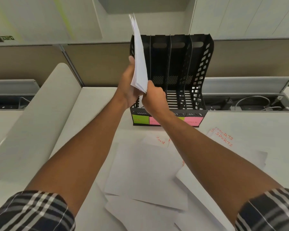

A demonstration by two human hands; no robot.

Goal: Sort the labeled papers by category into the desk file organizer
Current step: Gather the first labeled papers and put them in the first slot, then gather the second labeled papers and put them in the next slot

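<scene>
While both grip it, the paper stack (139, 57) stands upright between left hand (129, 85) and right hand (154, 97), seemingly over the organizer (202, 67).

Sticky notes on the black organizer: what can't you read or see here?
- Head view: the right forearm covers the middle sticky notes.
- Green note: its writing is too faint to read.
- Stack: seen edge-on, so its label is hidden.
- Left hand: its fingers are behind the stack.
- Desk papers: some labels are covered by other sheets.
</scene>
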